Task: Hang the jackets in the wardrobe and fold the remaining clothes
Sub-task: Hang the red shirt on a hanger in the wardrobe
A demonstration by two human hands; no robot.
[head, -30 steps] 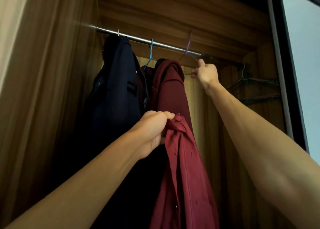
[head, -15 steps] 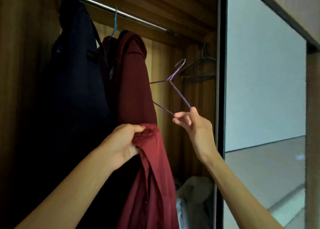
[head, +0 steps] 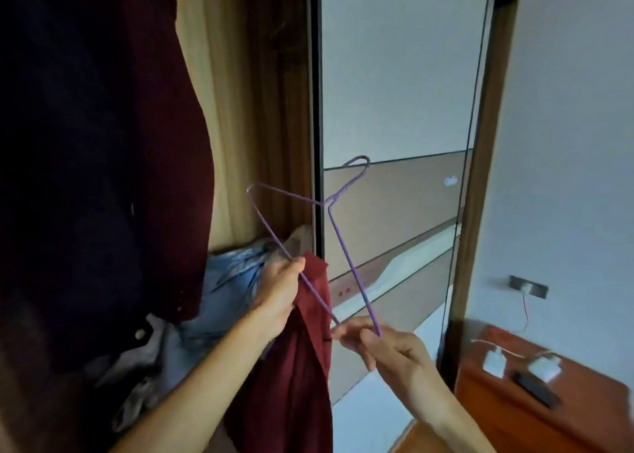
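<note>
The thin wire hanger [head: 348,257] is purple. The limp fabric garment [head: 302,367] is plain dark red, as is the hung maroon jacket [head: 164,144]; the hung navy jacket [head: 68,144] looks nearly black. The crumpled cloth [head: 223,291] is pale blue.

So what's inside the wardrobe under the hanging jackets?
A crumpled heap of light blue and pale clothes. The hanging jackets, the left hand and the red garment it grips cover parts of it, so the number of pieces cannot be told.

Dim on my feed: the wardrobe interior [head: 85,144] sinks into shadow, the right wall [head: 566,126] is brighter, everything is soft, and straight edges bow.
</note>
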